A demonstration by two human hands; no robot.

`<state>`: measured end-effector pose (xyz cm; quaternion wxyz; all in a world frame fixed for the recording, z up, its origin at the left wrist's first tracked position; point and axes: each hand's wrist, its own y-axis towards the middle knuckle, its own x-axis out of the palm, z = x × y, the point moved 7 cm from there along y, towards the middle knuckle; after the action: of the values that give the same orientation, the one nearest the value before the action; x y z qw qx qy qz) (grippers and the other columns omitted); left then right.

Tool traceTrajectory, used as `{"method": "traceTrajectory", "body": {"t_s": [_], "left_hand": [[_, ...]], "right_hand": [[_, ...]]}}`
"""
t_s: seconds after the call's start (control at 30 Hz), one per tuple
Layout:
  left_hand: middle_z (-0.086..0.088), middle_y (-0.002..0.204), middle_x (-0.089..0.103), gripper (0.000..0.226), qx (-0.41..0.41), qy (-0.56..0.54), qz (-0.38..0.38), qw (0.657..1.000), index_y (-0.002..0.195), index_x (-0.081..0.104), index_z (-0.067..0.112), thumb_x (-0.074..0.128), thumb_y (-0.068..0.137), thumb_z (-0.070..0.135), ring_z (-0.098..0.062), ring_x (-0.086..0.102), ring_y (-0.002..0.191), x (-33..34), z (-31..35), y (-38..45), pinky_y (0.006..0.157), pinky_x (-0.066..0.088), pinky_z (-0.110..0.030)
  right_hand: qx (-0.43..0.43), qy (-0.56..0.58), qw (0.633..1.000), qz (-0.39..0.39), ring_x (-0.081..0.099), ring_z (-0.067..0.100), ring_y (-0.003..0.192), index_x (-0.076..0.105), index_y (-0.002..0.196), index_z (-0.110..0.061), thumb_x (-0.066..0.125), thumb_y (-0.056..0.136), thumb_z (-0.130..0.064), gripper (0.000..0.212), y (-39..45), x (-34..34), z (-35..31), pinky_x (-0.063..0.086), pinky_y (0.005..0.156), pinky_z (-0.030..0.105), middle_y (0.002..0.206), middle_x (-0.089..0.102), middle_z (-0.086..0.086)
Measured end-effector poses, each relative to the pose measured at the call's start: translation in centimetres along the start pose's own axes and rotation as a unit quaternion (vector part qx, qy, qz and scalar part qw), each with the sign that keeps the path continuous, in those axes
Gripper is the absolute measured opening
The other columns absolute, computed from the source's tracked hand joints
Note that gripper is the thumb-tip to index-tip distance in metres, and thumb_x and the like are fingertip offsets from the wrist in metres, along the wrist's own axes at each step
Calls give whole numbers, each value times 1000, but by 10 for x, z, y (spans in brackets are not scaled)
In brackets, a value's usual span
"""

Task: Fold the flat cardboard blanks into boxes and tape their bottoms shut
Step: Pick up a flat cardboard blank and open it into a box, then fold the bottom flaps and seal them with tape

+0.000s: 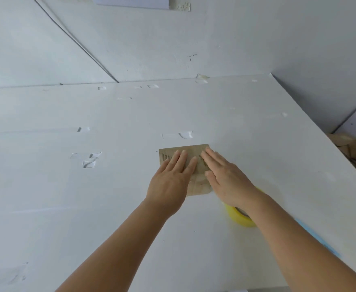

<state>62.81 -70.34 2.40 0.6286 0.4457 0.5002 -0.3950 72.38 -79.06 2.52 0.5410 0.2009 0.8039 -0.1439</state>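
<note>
A small brown cardboard box (194, 150) lies on the white table (88, 197) near its middle. My left hand (170, 180) presses flat on its left part with straight fingers. Beside it, my right hand (225, 178) lies flat on the right part, fingers pointing up and left. Clear tape shines on the cardboard between the two hands. A yellow tape roll (239, 216) stands on the table just under my right wrist, half hidden by the forearm.
Bits of clear tape are stuck to the table top at the left and behind the box. Brown cardboard (354, 146) lies on the floor past the table's right edge. White walls close the back and right.
</note>
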Motion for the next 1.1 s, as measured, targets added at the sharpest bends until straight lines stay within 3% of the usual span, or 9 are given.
{"method": "traceTrajectory", "body": {"t_s": [0.1,0.23,0.37,0.5,0.57,0.67,0.83,0.93,1.1], "left_hand": [[-2,162,-3,64,-1,-3,-1,1000,153,-1,25,30,100,8,-17,-7,148,2,-3,0,112,-8,-24],[-1,162,1,63,-2,-16,-3,1000,153,4,26,32,100,8,-16,-3,148,4,-6,2,116,0,-25],[1,161,9,61,0,-25,7,1000,153,12,27,37,101,8,-15,3,148,3,-10,4,117,10,-27],[2,161,13,57,-2,-28,9,1000,152,16,26,37,102,11,-15,5,148,2,-9,3,117,13,-28],[2,161,13,56,0,-29,11,1000,152,17,26,36,102,12,-14,5,148,1,-8,4,117,13,-28],[2,161,14,52,1,-28,14,1000,152,18,26,33,103,15,-14,6,148,-3,-8,4,117,15,-29],[4,159,20,49,15,-30,18,999,151,22,27,31,104,21,-14,11,148,-9,-6,-1,114,23,-30],[5,158,21,49,15,-26,22,999,151,22,29,30,104,21,-13,13,147,-12,-3,-2,112,25,-28],[7,158,20,50,17,-6,25,1000,151,22,30,34,103,20,-12,11,147,-12,1,-7,111,23,-26]], "right_hand": [[-4,23,1000,-15,5,11,146,4,153,-20,29,102,-28,57,-9,4,1,13,114,27,160,-6,-7],[25,25,999,-28,3,11,147,-3,152,-21,36,100,-28,65,-31,12,18,9,115,28,161,-2,-5],[131,15,991,-33,31,19,138,24,148,-17,58,88,-34,72,-60,23,55,26,108,28,151,33,0],[174,-40,983,-42,54,22,102,54,110,-21,63,79,-24,33,-85,31,77,40,79,29,107,59,-3],[182,-57,980,-55,54,23,82,55,86,-18,55,80,-14,8,-93,35,80,37,63,31,82,60,-1],[186,-55,980,-47,49,22,76,54,79,-15,52,82,-13,4,-98,34,81,38,59,33,73,57,3],[190,36,981,24,62,24,94,67,103,-23,60,84,-21,20,-97,13,76,44,73,30,94,70,1],[188,78,972,119,63,24,93,68,105,-24,64,83,-17,24,-95,-15,67,46,77,31,97,71,-1],[154,145,936,282,58,17,79,70,100,-19,68,80,-12,21,-91,-63,47,34,64,17,89,70,-6]]}}
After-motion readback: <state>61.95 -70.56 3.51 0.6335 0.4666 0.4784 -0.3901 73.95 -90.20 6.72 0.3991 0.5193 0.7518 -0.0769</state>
